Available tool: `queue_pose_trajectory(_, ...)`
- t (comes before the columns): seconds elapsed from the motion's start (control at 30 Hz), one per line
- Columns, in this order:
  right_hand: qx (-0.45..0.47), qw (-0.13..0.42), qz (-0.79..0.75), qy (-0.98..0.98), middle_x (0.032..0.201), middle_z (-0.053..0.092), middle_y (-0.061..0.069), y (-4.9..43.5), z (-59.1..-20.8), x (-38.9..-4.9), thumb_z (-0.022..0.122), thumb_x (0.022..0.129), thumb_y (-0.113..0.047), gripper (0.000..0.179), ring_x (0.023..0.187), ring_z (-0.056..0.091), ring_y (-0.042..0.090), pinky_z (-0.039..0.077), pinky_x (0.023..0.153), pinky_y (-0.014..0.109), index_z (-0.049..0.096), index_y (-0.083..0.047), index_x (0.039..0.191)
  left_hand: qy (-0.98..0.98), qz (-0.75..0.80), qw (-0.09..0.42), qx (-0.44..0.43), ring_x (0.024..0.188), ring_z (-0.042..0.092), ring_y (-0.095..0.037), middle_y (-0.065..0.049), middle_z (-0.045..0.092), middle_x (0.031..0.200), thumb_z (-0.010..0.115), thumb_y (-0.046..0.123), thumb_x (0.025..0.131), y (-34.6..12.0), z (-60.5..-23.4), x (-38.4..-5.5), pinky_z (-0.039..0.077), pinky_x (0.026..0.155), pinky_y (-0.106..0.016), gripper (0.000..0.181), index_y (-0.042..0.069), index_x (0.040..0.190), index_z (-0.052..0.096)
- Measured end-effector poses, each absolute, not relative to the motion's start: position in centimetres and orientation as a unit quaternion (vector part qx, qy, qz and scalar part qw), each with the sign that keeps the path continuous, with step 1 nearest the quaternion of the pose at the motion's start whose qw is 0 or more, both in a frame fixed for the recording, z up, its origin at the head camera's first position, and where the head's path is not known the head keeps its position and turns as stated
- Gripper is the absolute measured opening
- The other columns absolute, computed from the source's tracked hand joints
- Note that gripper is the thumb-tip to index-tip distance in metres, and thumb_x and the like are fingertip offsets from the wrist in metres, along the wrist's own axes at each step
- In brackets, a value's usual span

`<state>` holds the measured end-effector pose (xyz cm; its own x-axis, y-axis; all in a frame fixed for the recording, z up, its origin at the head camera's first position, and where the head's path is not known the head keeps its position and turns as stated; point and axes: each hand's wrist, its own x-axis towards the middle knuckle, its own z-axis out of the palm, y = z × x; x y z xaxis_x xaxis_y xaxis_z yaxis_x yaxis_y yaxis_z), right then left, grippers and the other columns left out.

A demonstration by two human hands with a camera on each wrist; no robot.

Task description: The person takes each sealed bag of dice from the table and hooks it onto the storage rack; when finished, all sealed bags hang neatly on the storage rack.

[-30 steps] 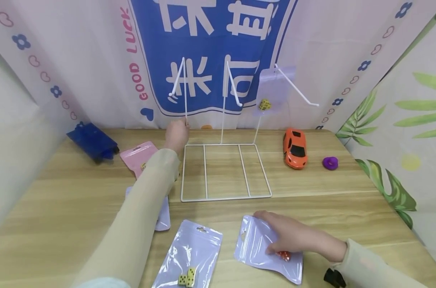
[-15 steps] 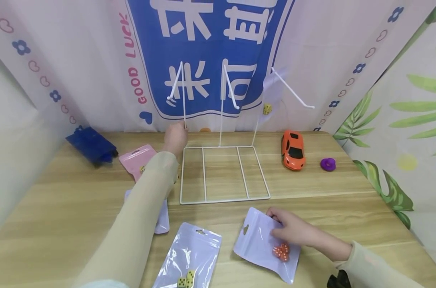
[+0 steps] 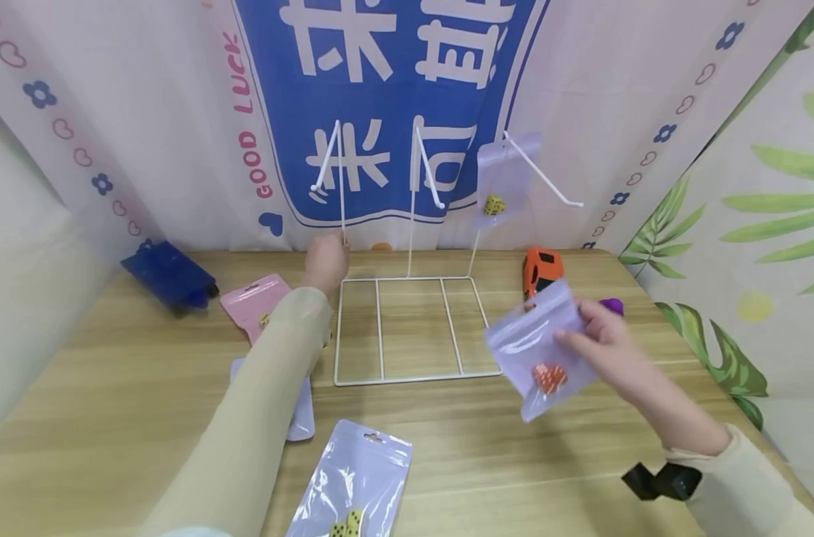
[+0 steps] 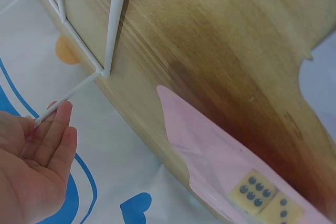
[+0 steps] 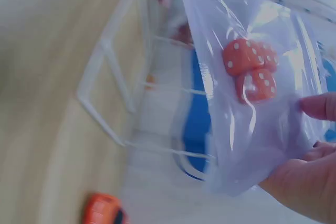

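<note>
Now raised off the tabletop (image 3: pixel 474 470), the red-dice bag (image 3: pixel 536 344) is edge-pinched by the right hand (image 3: pixel 608 344); the left hand (image 3: pixel 326 261) grips a rack post (image 3: pixel 342 186), presumably for steadiness.

We wear pale cream long sleeves: our left sleeve (image 3: pixel 245 406) is plain and lightly creased, with light blue fabric (image 3: pixel 195 532) showing at its near end; our right sleeve (image 3: pixel 745 485) has a matching cream cuff (image 3: pixel 721 449), where a black wrist-camera unit (image 3: pixel 677 481) sits, blocky and angular
</note>
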<state>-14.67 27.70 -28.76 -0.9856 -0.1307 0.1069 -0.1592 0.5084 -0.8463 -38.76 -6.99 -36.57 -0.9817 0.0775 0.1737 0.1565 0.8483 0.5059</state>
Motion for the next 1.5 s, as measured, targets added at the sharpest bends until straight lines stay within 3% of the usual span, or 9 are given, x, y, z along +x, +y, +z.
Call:
queue_pose_trajectory(0.17,0.116,0.092,0.598,-0.788,0.09,0.063,0.0,28.7,-25.6,-15.9,0.051,0.091,0.001,0.021,0.078,0.061,0.01,0.052,0.067,0.023,0.051,-0.004,0.111,-0.958,-0.27,0.074,-0.062,0.084,0.059,-0.032,-0.015,0.063,0.089,0.047,0.012,0.095,-7.1,-36.6,-38.8,0.048,0.073,-0.042,0.013,0.002,0.095,0.055)
queue_pose_trajectory(0.23,0.136,0.109,0.648,-0.741,0.093,0.064,0.0,28.9,-24.7,-16.4,0.051,0.09,0.004,0.024,0.081,0.061,0.01,0.051,0.069,0.02,0.052,-0.01,0.109,-0.958,-0.27,0.074,-0.065,0.084,0.059,-0.032,-0.016,0.063,0.089,0.046,0.012,0.095,-7.1,-36.7,-38.8,0.048,0.074,-0.042,0.013,0.002,0.096,0.055)
queue_pose_trajectory(0.43,0.161,0.128,0.72,-0.663,0.099,0.063,0.005,29.0,-23.3,-17.6,0.049,0.089,0.008,0.022,0.09,0.06,0.013,0.049,0.077,0.02,0.05,-0.002,0.109,-0.958,-0.269,0.074,-0.072,0.088,0.059,-0.033,-0.017,0.063,0.091,0.046,0.011,0.095,-7.1,-36.7,-38.9,0.047,0.077,-0.044,0.014,0.001,0.097,0.055)
queue_pose_trajectory(0.77,0.12,0.121,0.712,-0.681,0.101,0.061,0.005,29.1,-23.4,-18.8,0.053,0.09,0.001,0.02,0.094,0.059,0.014,0.05,0.076,0.021,0.047,-0.003,0.108,-0.958,-0.271,0.072,-0.069,0.084,0.059,-0.031,-0.015,0.062,0.088,0.046,0.012,0.095,-7.1,-36.7,-39.0,0.048,0.074,-0.042,0.014,0.001,0.096,0.055)
queue_pose_trajectory(1.0,0.057,0.118,0.649,-0.749,0.104,0.06,0.0,29.0,-23.7,-19.6,0.056,0.091,-0.011,0.027,0.098,0.058,0.012,0.043,0.086,0.037,0.047,-0.004,0.115,-0.955,-0.286,0.057,-0.056,0.082,0.057,-0.03,-0.014,0.061,0.087,0.045,0.013,0.096,-7.0,-36.5,-38.8,0.048,0.072,-0.041,0.014,0.003,0.097,0.054)
queue_pose_trajectory(1.27,0.069,0.131,0.621,-0.77,0.104,0.061,0.001,28.3,-24.1,-21.3,0.054,0.091,-0.007,0.033,0.096,0.059,0.01,0.048,0.081,0.02,0.046,0.001,0.122,-0.957,-0.274,0.071,-0.067,0.086,0.058,-0.032,-0.015,0.062,0.089,0.045,0.013,0.095,-7.2,-36.7,-38.9,0.047,0.076,-0.042,0.015,0.002,0.098,0.055)
queue_pose_trajectory(1.5,0.016,0.134,0.56,-0.817,0.121,0.051,0.016,27.7,-23.9,-23.1,0.05,0.093,-0.01,0.038,0.109,0.053,0.021,0.041,0.094,0.036,0.042,0.004,0.128,-0.955,-0.282,0.062,-0.062,0.084,0.058,-0.03,-0.015,0.061,0.089,0.046,0.011,0.095,-7.2,-36.7,-38.9,0.048,0.074,-0.041,0.013,0.002,0.097,0.055)
